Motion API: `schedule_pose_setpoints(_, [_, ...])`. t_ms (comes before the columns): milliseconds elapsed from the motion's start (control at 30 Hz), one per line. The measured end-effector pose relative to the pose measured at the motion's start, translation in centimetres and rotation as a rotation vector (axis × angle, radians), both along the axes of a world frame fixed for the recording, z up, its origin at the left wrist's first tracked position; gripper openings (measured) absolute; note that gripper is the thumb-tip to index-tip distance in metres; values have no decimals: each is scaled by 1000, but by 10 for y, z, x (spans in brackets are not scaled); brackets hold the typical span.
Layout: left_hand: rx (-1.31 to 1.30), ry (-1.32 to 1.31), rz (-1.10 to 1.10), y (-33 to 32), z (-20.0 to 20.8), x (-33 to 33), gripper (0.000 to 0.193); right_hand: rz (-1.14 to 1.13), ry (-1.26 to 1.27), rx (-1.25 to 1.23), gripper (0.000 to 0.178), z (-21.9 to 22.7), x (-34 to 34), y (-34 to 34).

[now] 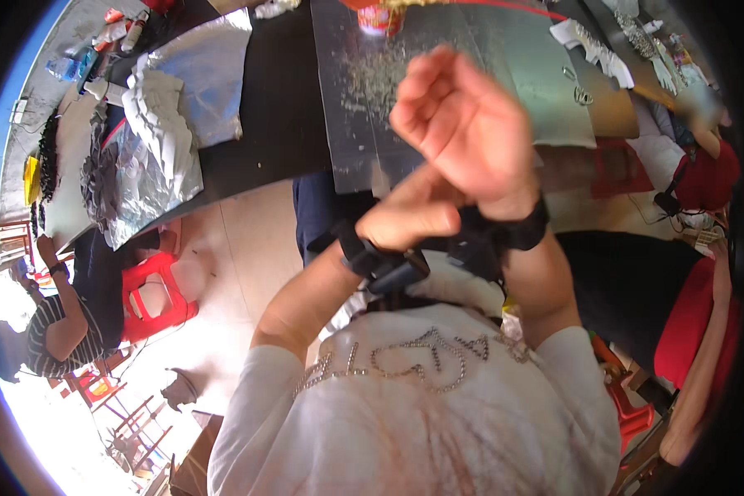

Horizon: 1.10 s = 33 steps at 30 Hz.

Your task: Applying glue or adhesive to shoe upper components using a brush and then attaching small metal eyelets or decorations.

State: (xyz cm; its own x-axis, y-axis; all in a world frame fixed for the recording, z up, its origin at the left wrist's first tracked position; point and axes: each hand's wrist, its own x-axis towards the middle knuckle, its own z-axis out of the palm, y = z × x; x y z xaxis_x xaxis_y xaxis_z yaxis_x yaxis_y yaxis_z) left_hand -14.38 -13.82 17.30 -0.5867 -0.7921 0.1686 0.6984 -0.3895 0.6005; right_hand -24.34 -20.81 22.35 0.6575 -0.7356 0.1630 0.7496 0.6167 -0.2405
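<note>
Above the near edge of the table, my two hands cross near the wrists. My right hand (471,132) is raised with its palm showing, fingers loosely bent and apart, nothing in it; it is slightly blurred. Lower and to the left, my left hand (405,217) has its thumb stretched toward the right wrist. Its fingers reach up behind the right hand and are partly hidden; nothing shows in it. Whether the hands touch, I cannot tell. A black wristband (384,263) with a box-like module is on my left wrist, and another black wristband (517,227) on my right.
Beyond my hands, a clear sheet (347,124) with small scattered bits covers the dark table (281,124). A red-and-white tub (380,20) stands at the far edge. White fabric pieces (159,116) lie on silver film at left. People sit on both sides, near a red stool (161,298).
</note>
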Motion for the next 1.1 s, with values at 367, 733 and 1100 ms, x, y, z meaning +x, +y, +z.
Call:
schedule_pose_setpoints(367, [-10,-245,39,1,18,-13,99,-87,80,16,23,-13,2,5])
schedule_pose_setpoints(733, [264,-150,714,-52,34,64,21,-77,822,-460,43,-23,-15,39])
schedule_pose_setpoints(1100, [-216,-783,1181,-57,32,64,12,7,873,-432,61,-25,27,60])
